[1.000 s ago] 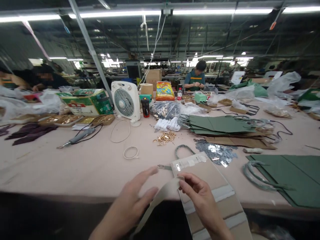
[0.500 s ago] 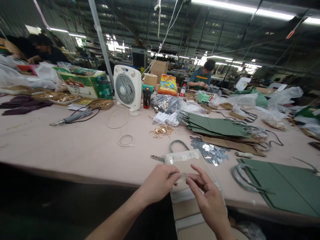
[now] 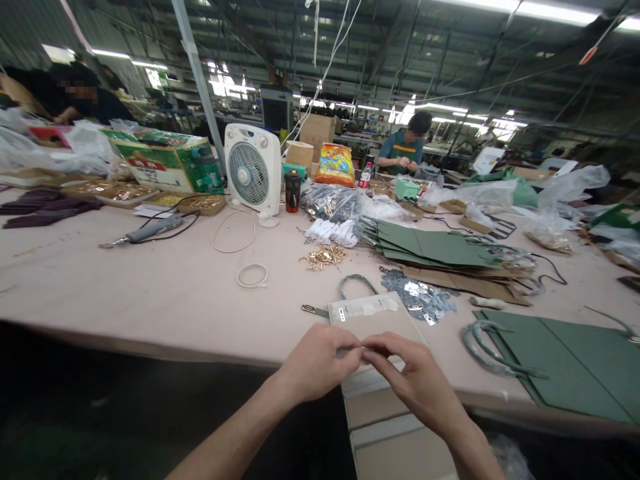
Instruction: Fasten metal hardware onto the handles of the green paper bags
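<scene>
My left hand (image 3: 320, 363) and my right hand (image 3: 410, 373) meet just above the near table edge. Their fingertips pinch a thin pale strip (image 3: 361, 350), mostly hidden by the fingers. Beneath them lies a long tan board panel (image 3: 375, 400) with white bands and a white-labelled top end (image 3: 367, 310), running over the table edge. A grey-green rope handle (image 3: 356, 285) curves just beyond that end, with a metal-tipped strap end (image 3: 313, 311) to its left.
Gold metal fittings (image 3: 323, 257) and silver metal pieces (image 3: 417, 297) lie loose ahead. Green panels (image 3: 430, 245) are stacked beyond them, and another green panel (image 3: 565, 360) lies right. A white fan (image 3: 253, 170) stands further back. A co-worker (image 3: 403, 150) sits across the table.
My hands have come together at the fingertips, and the long pale strip held earlier no longer shows. The view has tilted, and the tan panel sits slightly further up the table edge.
</scene>
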Demonstrator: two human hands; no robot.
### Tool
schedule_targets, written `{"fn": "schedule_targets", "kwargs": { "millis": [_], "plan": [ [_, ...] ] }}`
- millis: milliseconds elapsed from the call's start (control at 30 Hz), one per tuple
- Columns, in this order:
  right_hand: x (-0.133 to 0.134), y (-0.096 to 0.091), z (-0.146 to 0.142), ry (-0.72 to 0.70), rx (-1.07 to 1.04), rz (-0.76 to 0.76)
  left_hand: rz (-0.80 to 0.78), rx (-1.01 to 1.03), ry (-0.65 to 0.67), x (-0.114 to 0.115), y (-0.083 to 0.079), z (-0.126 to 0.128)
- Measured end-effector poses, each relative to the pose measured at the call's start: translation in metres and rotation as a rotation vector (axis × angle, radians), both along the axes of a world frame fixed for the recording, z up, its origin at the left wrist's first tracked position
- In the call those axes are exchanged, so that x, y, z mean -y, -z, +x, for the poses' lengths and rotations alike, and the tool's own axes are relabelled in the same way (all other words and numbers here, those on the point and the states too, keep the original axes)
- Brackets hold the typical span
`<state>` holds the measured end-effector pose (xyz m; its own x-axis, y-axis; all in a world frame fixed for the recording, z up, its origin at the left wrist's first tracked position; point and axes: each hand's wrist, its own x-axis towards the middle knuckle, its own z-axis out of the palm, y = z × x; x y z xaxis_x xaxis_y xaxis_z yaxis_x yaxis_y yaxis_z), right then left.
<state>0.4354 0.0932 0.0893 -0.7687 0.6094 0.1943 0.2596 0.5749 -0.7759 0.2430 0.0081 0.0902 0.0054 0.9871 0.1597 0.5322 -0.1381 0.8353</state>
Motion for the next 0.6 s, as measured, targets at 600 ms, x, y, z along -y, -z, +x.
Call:
{"fn": "schedule_targets", "kwargs": {
  "millis": [600],
  "plan": [
    [0.010, 0.013, -0.013, -0.002, -0.139, 0.058, -0.138, 0.417, -0.100, -0.003, 0.019, 0.000]
  ]
}}
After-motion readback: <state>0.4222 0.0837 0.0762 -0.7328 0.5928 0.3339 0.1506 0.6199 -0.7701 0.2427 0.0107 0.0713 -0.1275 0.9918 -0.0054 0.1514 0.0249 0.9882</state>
